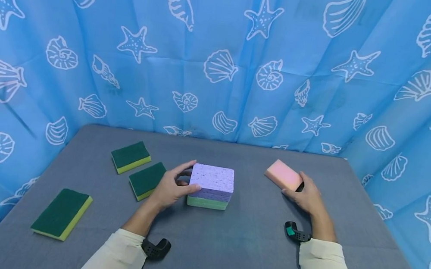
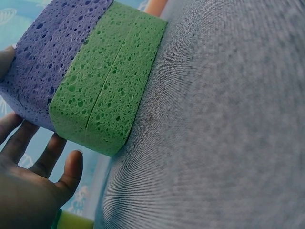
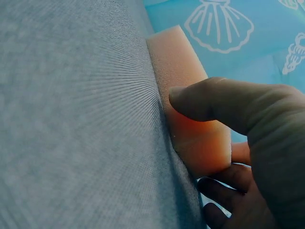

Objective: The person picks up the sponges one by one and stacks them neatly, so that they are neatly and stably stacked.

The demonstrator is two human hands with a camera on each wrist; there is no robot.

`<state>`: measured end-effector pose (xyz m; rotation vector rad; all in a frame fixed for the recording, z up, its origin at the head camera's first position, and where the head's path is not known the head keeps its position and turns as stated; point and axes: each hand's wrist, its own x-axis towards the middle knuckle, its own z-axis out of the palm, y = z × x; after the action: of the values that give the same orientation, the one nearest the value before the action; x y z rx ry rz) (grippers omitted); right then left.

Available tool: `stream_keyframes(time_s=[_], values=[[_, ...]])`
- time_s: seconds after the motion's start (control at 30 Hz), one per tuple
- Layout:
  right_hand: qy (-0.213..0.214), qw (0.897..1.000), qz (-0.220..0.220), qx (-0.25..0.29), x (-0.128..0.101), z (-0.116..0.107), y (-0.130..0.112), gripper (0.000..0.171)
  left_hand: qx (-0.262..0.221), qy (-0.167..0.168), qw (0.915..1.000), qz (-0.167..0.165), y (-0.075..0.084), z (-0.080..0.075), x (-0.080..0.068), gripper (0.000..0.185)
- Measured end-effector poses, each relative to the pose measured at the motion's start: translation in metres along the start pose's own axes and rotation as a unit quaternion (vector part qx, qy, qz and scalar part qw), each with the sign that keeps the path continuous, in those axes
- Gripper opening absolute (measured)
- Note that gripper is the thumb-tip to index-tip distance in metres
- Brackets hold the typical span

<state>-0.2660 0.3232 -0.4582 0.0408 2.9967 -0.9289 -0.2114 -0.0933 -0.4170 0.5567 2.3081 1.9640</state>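
Observation:
Purple sponges [image 1: 212, 178] are stacked on pale green sponges [image 1: 207, 203] in the middle of the table. My left hand [image 1: 171, 186] holds the purple part from its left side, thumb at the front and index finger reaching round the back corner. In the left wrist view, a seam runs along the green sponges [image 2: 107, 81], and the other fingers spread beside the stack. Off to the right, a pink sponge [image 1: 284, 175] lies at a slant on the table. My right hand [image 1: 306, 195] grips its near right end, with the thumb [image 3: 195, 100] along the front side.
Three green-and-yellow scouring sponges lie on the left: one near the back [image 1: 130, 156], one close behind my left hand [image 1: 148, 180], one nearer the front [image 1: 62, 214]. Grey cloth covers the table [image 1: 243, 250]. A blue shell-print curtain [image 1: 219, 96] surrounds its back and sides.

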Motion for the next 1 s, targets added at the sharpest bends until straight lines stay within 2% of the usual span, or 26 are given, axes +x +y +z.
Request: stream_keyframes(time_s=[0.3, 0.57, 0.8, 1.0], values=[[0.023, 1.0, 0.014, 0.002, 0.001, -0.003, -0.001, 0.089, -0.004, 0.0, 1.0, -0.002, 0.001, 0.0, 0.0, 0.067], [0.031, 0.999, 0.032, 0.028, -0.001, -0.009, -0.007, 0.093, -0.001, -0.004, 1.0, -0.001, -0.002, -0.001, 0.001, 0.067], [0.058, 0.998, -0.004, 0.038, -0.004, -0.016, -0.013, 0.092, -0.009, 0.005, 0.9999, 0.01, -0.033, -0.002, 0.009, 0.07], [0.056, 0.997, -0.022, 0.037, -0.007, -0.016, -0.016, 0.091, -0.005, 0.003, 0.9998, 0.021, -0.042, -0.002, 0.009, 0.07]])
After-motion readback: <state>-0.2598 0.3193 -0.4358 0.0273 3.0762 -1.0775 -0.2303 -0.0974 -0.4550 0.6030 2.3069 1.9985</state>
